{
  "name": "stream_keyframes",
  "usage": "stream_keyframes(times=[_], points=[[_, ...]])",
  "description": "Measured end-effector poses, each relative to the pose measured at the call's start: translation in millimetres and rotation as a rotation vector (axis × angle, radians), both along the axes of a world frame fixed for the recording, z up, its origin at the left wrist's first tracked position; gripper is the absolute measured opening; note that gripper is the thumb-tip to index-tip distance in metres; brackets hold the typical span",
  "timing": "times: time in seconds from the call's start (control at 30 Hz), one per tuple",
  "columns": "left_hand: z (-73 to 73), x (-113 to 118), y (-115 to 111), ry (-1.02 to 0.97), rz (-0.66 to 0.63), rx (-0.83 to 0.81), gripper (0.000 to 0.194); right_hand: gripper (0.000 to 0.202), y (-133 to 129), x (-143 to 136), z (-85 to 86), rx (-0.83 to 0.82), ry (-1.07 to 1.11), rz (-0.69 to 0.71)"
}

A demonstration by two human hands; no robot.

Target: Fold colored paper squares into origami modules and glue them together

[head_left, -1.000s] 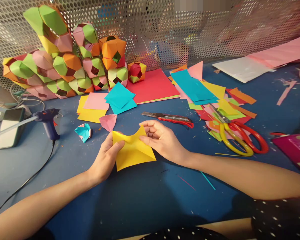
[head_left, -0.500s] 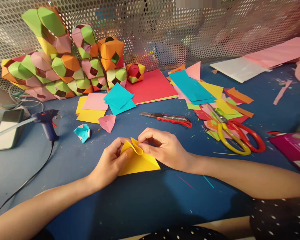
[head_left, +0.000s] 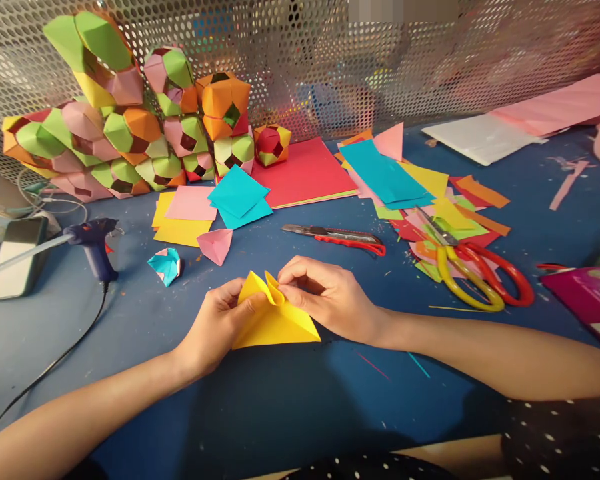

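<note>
A yellow sheet of paper, partly folded, is held between my two hands over the blue table. My left hand pinches its left side, thumb in front and fingers behind. At the upper right edge my right hand pinches the paper between thumb and fingers. The top of the sheet bends into a loop between two raised points. Just beyond my left hand lie a folded pink paper piece and a small blue-and-pink folded piece.
Folded paper balls are stacked at the back left, by a perforated metal screen. A utility knife lies beyond my hands. Scissors rest on paper scraps at right. A glue gun and phone are at left.
My left hand has shifted slightly left along the yellow paper, and more of its upper left point shows. The right hand keeps its pinch.
</note>
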State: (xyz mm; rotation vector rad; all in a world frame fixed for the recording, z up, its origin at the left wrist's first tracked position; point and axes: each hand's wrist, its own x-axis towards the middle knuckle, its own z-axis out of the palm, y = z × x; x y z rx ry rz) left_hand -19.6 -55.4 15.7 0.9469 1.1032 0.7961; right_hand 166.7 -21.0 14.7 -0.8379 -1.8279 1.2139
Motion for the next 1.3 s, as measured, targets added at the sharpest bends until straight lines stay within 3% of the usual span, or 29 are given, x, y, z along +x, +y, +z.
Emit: stream_keyframes(times=[0.17, 0.27, 0.43, 0.63, 0.73, 0.87, 0.97, 1.03, 1.13, 1.3], points=[[-3.1, -1, 3, -0.186, 0.158, 0.048, 0.021, 0.013, 9, 0, -7.1, -0.261, 0.045, 0.008], [-3.2, 0, 4, -0.231, 0.202, 0.033, 0.024, 0.009, 13, 0, -12.1, -0.331, 0.082, 0.007], [-1.2, 2, 6, -0.243, 0.253, -0.01, 0.018, 0.012, 16, 0, -14.1, -0.332, 0.063, -0.004], [1.1, -6, 14, -0.251, 0.294, 0.031, 0.014, 0.015, 22, 5, -9.6, -0.21, -0.006, -0.084], [6.0, -11, 20, -0.196, 0.241, 0.064, 0.01, 0.014, 25, 9, -4.9, -0.114, -0.112, 0.005], [9.8, -10, 23, 0.01, -0.034, 0.061, 0.025, 0.019, 24, 9, 0.1, 0.109, -0.289, 0.072], [5.6, -9, 22, 0.156, -0.162, 0.1, 0.026, 0.021, 21, 7, -1.3, 0.089, -0.241, 0.023], [1.8, -8, 19, 0.22, -0.112, 0.122, 0.024, 0.025, 21, 6, -4.1, 0.002, -0.163, -0.035], [-0.8, -7, 17, 0.155, 0.008, 0.109, 0.027, 0.029, 23, 4, -8.0, -0.1, -0.092, -0.089], [0.7, -4, 17, 0.055, 0.037, 0.066, 0.032, 0.027, 22, 4, -8.0, -0.11, -0.104, -0.09]])
